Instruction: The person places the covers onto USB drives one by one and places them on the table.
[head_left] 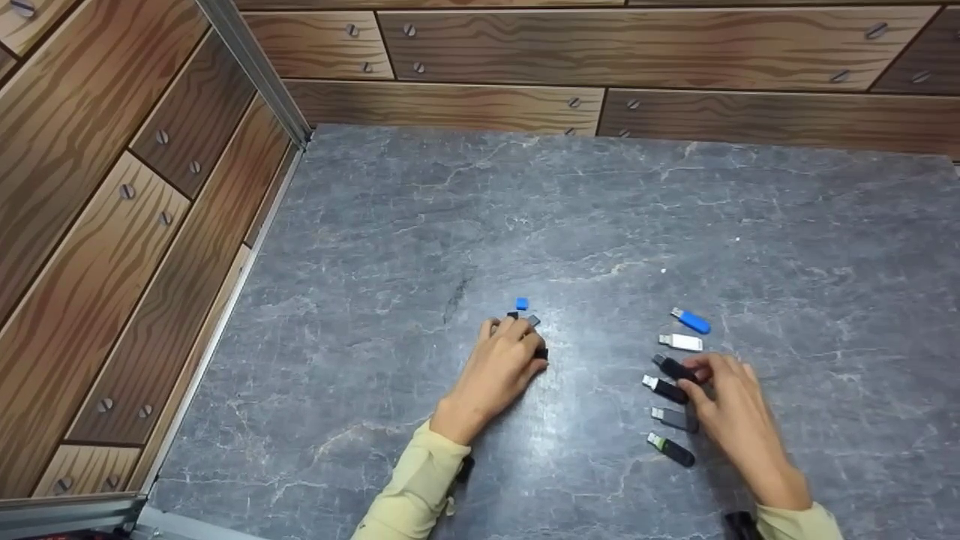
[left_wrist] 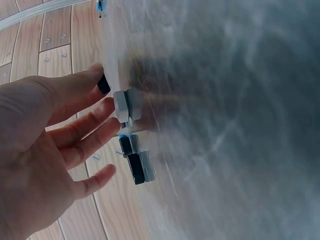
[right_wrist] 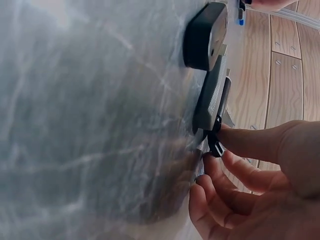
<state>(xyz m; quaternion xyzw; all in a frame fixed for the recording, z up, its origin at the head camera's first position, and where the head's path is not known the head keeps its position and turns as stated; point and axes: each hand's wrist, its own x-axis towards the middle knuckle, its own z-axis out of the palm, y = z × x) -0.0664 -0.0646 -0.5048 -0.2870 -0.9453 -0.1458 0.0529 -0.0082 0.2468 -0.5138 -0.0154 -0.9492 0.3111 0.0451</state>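
Note:
My left hand (head_left: 499, 364) pinches a small black cap (left_wrist: 103, 84) between thumb and index finger. Close to its fingers are a grey cap (left_wrist: 121, 106) and black caps (left_wrist: 135, 168), partly covered by the hand in the head view. Just beyond lies a blue cap (head_left: 522, 304). On the right, my right hand (head_left: 739, 409) pinches the rear of a black USB stick (head_left: 673, 367) with thumb and fingers. That stick sits in a column between a white USB stick (head_left: 681, 343) and a black one with a bare metal plug (head_left: 665, 389).
A blue USB stick (head_left: 691, 321) tops the column. Nearer the person lie a dark grey USB stick (head_left: 675, 418) and a black-and-green one (head_left: 672, 450). Wood-patterned panels (head_left: 480, 45) bound the grey marbled table (head_left: 420, 195) at the back and left.

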